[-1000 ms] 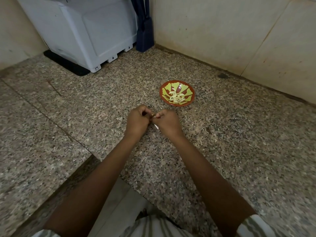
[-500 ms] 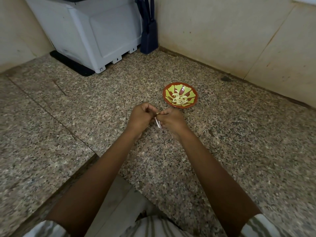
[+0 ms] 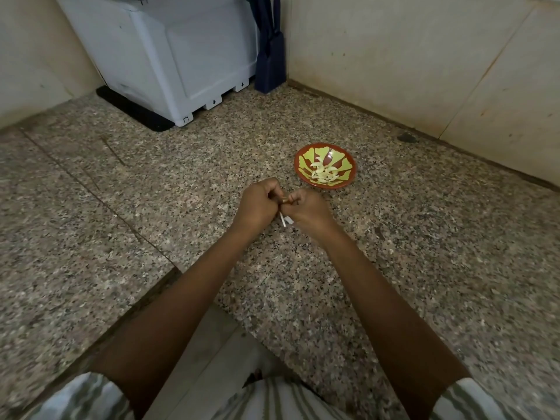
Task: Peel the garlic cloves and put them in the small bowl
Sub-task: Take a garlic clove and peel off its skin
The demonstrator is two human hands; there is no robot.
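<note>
My left hand (image 3: 259,204) and my right hand (image 3: 307,209) meet over the speckled granite counter (image 3: 424,253), fingers curled. Between their fingertips they pinch a small garlic clove (image 3: 284,201), mostly hidden. A strip of white papery skin (image 3: 284,221) hangs down below the hands. The small bowl (image 3: 345,180), red with a yellow-green pattern, sits just beyond and to the right of my right hand. Several peeled pale cloves (image 3: 324,172) lie in its middle.
A white appliance (image 3: 169,56) on a dark mat stands at the back left of the counter. A dark blue object (image 3: 269,56) leans in the corner beside it. Beige walls (image 3: 424,56) close the back and right. The counter's inner edge drops off at the lower left.
Both hands stayed together on the clove with small finger movements. The strip of white skin now hangs lower between them. The view shifted slightly.
</note>
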